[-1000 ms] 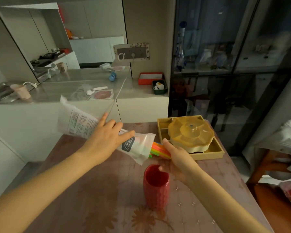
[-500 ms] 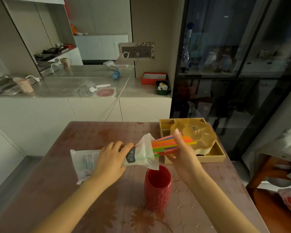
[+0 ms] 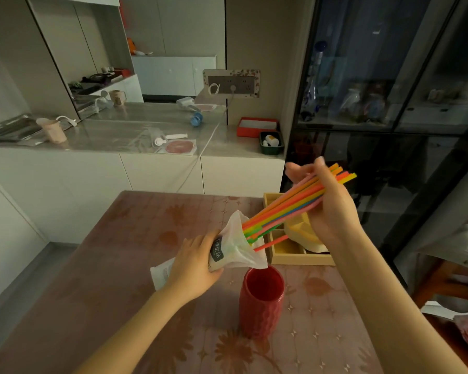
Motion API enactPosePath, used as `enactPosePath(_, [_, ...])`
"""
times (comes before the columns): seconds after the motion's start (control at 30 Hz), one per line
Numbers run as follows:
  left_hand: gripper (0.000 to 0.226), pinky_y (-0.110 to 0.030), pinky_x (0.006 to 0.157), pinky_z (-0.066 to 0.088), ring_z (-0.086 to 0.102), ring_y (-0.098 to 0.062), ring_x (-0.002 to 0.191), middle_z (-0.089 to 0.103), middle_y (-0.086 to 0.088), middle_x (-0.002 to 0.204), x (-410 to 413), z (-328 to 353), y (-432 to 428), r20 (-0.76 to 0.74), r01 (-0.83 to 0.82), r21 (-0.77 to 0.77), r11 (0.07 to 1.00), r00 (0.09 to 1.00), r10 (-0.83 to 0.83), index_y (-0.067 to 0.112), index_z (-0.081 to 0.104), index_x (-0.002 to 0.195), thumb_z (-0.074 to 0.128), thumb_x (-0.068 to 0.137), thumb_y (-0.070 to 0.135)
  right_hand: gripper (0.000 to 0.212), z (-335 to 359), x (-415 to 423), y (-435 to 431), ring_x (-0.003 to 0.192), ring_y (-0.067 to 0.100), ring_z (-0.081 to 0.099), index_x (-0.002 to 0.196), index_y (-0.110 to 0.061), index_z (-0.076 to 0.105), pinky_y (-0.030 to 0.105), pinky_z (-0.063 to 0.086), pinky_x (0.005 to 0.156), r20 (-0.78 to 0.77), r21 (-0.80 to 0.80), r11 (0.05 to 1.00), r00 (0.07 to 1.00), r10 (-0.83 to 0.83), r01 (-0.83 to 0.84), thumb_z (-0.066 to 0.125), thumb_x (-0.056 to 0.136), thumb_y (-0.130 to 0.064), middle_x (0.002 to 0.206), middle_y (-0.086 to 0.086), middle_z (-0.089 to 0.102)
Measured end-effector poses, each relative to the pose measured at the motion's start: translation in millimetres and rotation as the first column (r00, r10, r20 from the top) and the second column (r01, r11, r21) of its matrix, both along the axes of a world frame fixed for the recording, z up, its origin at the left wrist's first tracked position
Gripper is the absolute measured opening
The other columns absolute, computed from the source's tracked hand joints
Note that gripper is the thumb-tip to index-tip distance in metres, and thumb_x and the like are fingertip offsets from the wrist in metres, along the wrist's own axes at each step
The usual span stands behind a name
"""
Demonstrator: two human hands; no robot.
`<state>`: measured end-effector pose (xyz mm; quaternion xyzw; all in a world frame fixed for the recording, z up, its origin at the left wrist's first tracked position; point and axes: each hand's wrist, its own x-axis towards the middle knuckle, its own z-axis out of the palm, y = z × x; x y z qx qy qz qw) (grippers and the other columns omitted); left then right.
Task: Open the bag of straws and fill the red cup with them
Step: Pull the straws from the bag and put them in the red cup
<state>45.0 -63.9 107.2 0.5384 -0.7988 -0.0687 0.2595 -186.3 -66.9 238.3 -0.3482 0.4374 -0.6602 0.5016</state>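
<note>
A white plastic straw bag with a dark label lies low over the table, its open mouth facing right. My left hand grips its middle. A bundle of coloured straws sticks far out of the mouth, slanting up to the right. My right hand is closed around the bundle's upper part, above the yellow box. One orange straw hangs lower than the rest. The red cup stands upright and empty on the table, just below the bag's mouth.
A yellow compartment box with a scalloped yellow lid stands at the table's far right edge. The table has a floral cover. White counters lie beyond it, a dark glass cabinet to the right, and a chair with bags at lower right.
My right hand has pulled the straws much farther out of the bag, up and to the right. My left hand has lowered the bag toward the table, beside the cup.
</note>
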Motion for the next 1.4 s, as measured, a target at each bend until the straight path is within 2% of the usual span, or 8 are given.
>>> enactPosePath(0.07, [0.070,-0.036,0.083,0.048,0.057,-0.023,0.096,0.061,-0.002,0.112,-2.5,-3.9,-0.9,-0.027,0.005,-0.001,1.000,1.000,-0.005,0.018,0.043,0.124,0.078,0.065,0.031,0.038,10.0,1.3,-4.3,0.092,0.022,0.072,0.063,-0.016,0.069,0.036,0.053,0.087,0.203,-0.012,1.000,0.979,0.013,-0.011,0.055,0.092,-0.036,0.090,0.009,0.076])
enactPosePath(0.17, [0.074,-0.037,0.087,0.049,0.057,-0.020,0.100,0.060,-0.001,0.115,-3.2,-5.9,-2.9,-0.060,0.000,0.005,1.000,0.998,0.000,0.018,0.041,0.127,0.079,0.065,0.033,0.032,21.2,1.5,-10.6,0.056,0.014,0.064,0.067,-0.015,0.058,0.031,0.057,0.064,0.293,-0.062,0.988,0.949,-0.115,0.139,0.059,0.090,-0.038,0.055,0.000,0.062])
enactPosePath(0.23, [0.075,-0.037,0.088,0.048,0.057,-0.020,0.101,0.061,-0.001,0.115,-0.2,-5.4,-5.8,-0.081,-0.022,0.004,1.000,0.996,0.022,0.017,0.041,0.128,0.079,0.065,0.032,0.034,28.3,-3.2,-14.7,0.043,0.010,0.050,0.063,-0.018,0.054,0.026,0.049,0.051,0.305,-0.112,0.965,0.932,-0.193,0.237,0.059,0.089,-0.039,0.047,-0.005,0.051])
enactPosePath(0.5, [0.075,-0.046,0.084,0.051,0.060,-0.029,0.102,0.062,-0.009,0.116,24.4,-5.6,-19.0,-0.104,-0.100,0.046,0.994,0.989,0.105,0.009,0.043,0.128,0.080,0.066,0.027,0.036,45.5,-51.4,-16.1,0.041,0.008,0.036,0.059,-0.018,0.048,0.022,0.037,0.044,0.520,-0.171,0.923,0.827,-0.213,0.345,0.060,0.089,-0.034,0.046,-0.007,0.040])
enactPosePath(0.8, [0.074,-0.043,0.076,0.052,0.062,-0.031,0.095,0.064,-0.011,0.111,35.8,-9.4,-22.3,-0.150,-0.152,0.090,0.984,0.975,0.164,0.007,0.043,0.126,0.081,0.065,0.023,0.037,-8.9,-90.4,1.9,0.039,0.005,0.039,0.058,-0.019,0.049,0.018,0.038,0.043,0.542,0.061,0.921,0.762,-0.354,0.385,0.059,0.090,-0.034,0.045,-0.007,0.042])
enactPosePath(0.97, [0.077,-0.045,0.078,0.052,0.061,-0.030,0.096,0.063,-0.011,0.112,39.9,-9.9,-24.0,-0.142,-0.155,0.091,0.984,0.976,0.167,0.006,0.042,0.126,0.082,0.064,0.024,0.036,-25.1,-85.8,1.9,0.040,0.007,0.037,0.059,-0.020,0.048,0.021,0.037,0.044,0.415,0.072,0.931,0.838,-0.355,0.358,0.062,0.088,-0.036,0.046,-0.008,0.039])
enactPosePath(1.17, [0.075,-0.046,0.076,0.053,0.063,-0.030,0.092,0.065,-0.009,0.109,37.3,-10.3,-25.5,-0.117,-0.155,0.081,0.985,0.980,0.163,0.007,0.042,0.125,0.082,0.064,0.025,0.037,-21.7,-38.1,5.0,0.041,0.008,0.040,0.058,-0.022,0.048,0.021,0.039,0.042,0.076,-0.119,0.983,0.988,-0.132,0.140,0.060,0.089,-0.037,0.046,-0.008,0.042])
enactPosePath(1.4, [0.073,-0.046,0.074,0.054,0.065,-0.031,0.090,0.066,-0.009,0.107,32.9,-11.5,-22.6,-0.120,-0.147,0.076,0.986,0.981,0.155,0.008,0.044,0.124,0.082,0.064,0.023,0.040,-45.5,23.2,10.8,0.043,0.013,0.040,0.057,-0.019,0.046,0.024,0.038,0.044,-0.328,-0.157,0.983,0.944,0.037,-0.093,0.054,0.093,-0.034,0.047,-0.004,0.044])
